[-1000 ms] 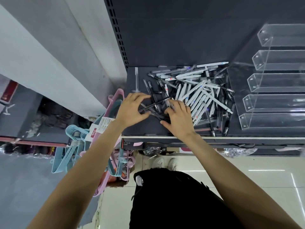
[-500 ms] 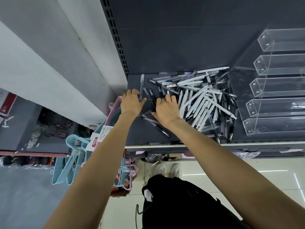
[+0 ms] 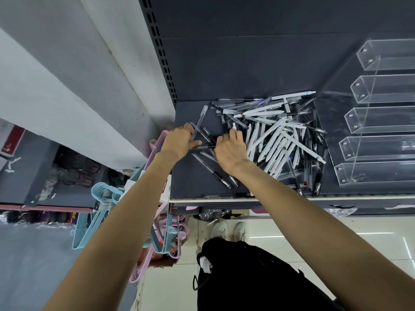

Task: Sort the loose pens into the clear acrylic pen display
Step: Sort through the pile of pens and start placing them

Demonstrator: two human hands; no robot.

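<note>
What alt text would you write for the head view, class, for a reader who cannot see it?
Two bare hands, left hand and right hand, gather dark pens at the left edge of a pen pile on a dark shelf. An empty clear acrylic display stands to the right; plastic hangers hang lower left.

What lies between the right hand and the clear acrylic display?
In the head view, the pile of loose pens fills the shelf between the right hand and the clear acrylic display.

Both bare arms reached forward, nearly straight. The left hand (image 3: 179,140) lay palm-down with fingers curled, thumb pointing right. The right hand (image 3: 231,147) sat just beside it, fingers bent.
</note>
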